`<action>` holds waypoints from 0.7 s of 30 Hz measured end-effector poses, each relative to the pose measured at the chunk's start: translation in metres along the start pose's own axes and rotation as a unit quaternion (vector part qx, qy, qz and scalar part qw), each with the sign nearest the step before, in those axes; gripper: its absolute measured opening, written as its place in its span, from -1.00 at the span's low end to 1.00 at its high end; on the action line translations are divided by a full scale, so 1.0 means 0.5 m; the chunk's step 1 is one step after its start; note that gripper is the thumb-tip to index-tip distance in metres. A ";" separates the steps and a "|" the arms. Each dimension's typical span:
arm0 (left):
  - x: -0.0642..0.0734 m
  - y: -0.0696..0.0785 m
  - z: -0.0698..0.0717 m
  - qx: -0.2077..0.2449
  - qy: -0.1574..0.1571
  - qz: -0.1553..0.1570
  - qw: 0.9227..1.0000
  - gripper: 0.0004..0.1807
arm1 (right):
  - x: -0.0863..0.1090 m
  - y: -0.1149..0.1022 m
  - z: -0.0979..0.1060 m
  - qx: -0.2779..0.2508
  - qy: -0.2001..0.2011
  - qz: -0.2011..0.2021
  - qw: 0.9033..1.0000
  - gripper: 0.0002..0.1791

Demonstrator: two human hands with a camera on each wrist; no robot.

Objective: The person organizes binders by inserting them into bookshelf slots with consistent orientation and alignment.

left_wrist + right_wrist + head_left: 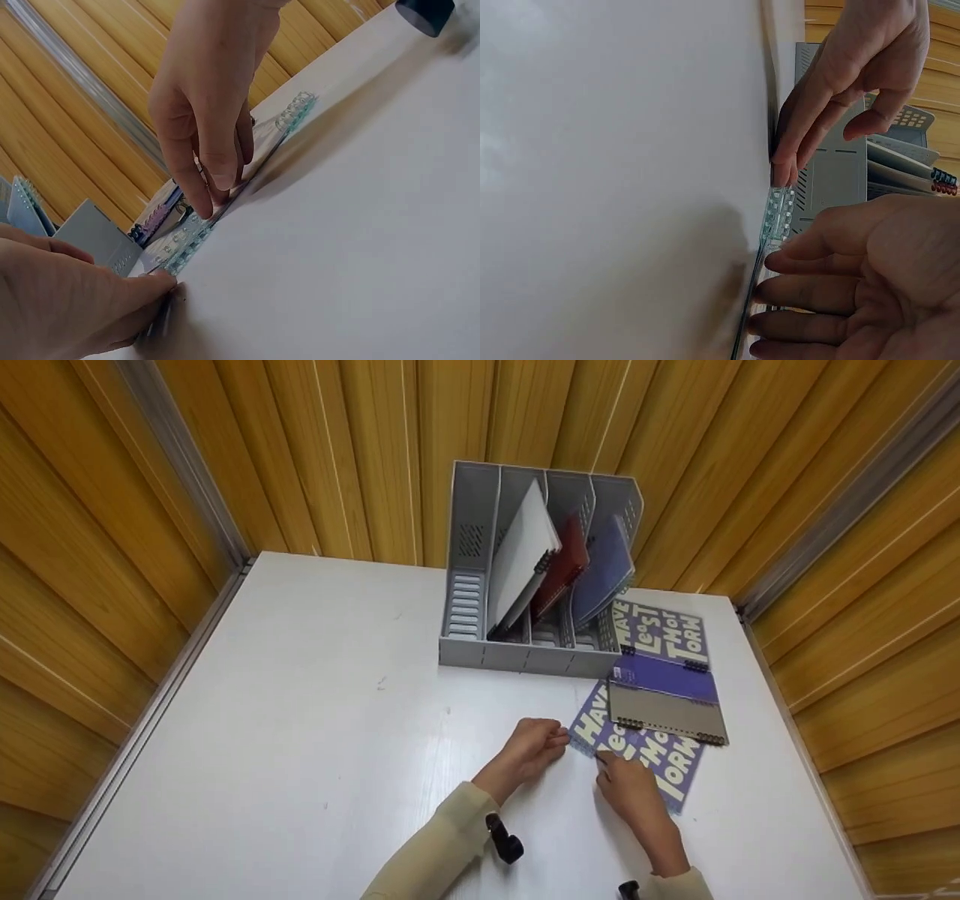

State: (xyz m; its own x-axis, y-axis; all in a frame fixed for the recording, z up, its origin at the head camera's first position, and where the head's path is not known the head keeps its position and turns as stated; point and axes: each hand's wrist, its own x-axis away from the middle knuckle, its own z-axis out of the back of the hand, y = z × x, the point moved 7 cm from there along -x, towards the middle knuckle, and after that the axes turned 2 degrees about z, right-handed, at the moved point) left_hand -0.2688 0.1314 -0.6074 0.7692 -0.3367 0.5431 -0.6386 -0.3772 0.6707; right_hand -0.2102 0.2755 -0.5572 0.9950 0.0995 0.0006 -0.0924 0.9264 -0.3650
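A spiral notebook (592, 727) with a purple-blue cover and large cream letters lies at a slant on the white table, its clear coil (777, 214) toward me. My left hand (534, 746) pinches the coil's left end at the corner, fingertips close to the tabletop. Farther along that same edge, my right hand (634, 789) pinches the notebook between thumb and fingers; its fingertips (759, 322) reach down by the edge. A grey-brown notebook (667, 712) overlaps the lettered cover's far part.
Beyond it lie a plain purple notebook (675, 675) and another lettered one (664, 634). A grey file organizer (525, 658) stands at the back, its slots holding white (521, 559), red (566, 566) and blue (604, 574) notebooks. Wood-patterned walls (375, 457) enclose the table (300, 697).
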 end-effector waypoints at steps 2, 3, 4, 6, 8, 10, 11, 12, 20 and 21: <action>-0.006 0.006 0.002 -0.009 -0.003 -0.002 1.000 -0.56 | -0.001 -0.006 -0.003 -0.006 -0.007 0.000 1.000 -0.65; -0.009 0.010 0.002 -0.021 -0.008 -0.005 1.000 -0.58 | -0.001 -0.009 -0.004 -0.007 -0.008 0.002 1.000 -0.64; -0.011 0.013 0.001 -0.034 -0.013 -0.011 0.999 -0.60 | -0.001 -0.012 -0.003 -0.008 -0.008 0.004 1.000 -0.64; -0.015 0.020 0.000 -0.059 -0.023 -0.021 0.998 -0.63 | -0.001 -0.016 -0.004 -0.007 -0.007 0.006 1.000 -0.64; -0.018 0.024 -0.001 -0.072 -0.030 -0.027 0.997 -0.65 | -0.001 -0.021 -0.007 -0.005 -0.002 0.012 1.000 -0.65; -0.021 0.027 -0.002 -0.074 -0.032 -0.033 0.996 -0.64 | -0.001 -0.027 -0.009 -0.007 0.006 0.018 1.000 -0.65; -0.023 0.028 -0.002 -0.076 -0.032 -0.036 0.996 -0.62 | 0.000 -0.031 -0.010 -0.010 0.010 0.022 1.000 -0.65; -0.024 0.030 -0.002 -0.078 -0.032 -0.039 0.996 -0.61 | 0.000 -0.035 -0.012 -0.016 0.012 0.025 0.999 -0.66; -0.026 0.038 0.010 -0.163 -0.029 -0.056 0.985 -0.75 | -0.003 -0.062 -0.021 -0.049 0.008 0.047 0.998 -0.69; -0.026 0.040 0.014 -0.168 -0.028 -0.058 0.984 -0.76 | -0.004 -0.064 -0.020 -0.053 0.007 0.048 0.997 -0.69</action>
State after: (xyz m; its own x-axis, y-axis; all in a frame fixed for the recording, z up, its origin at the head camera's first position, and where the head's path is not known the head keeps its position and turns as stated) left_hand -0.2915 0.1223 -0.6044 0.8283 -0.3588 0.4303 -0.4962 -0.1130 0.8608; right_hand -0.2086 0.2422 -0.5549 0.9824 0.1797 -0.0512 -0.1829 0.8689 -0.4599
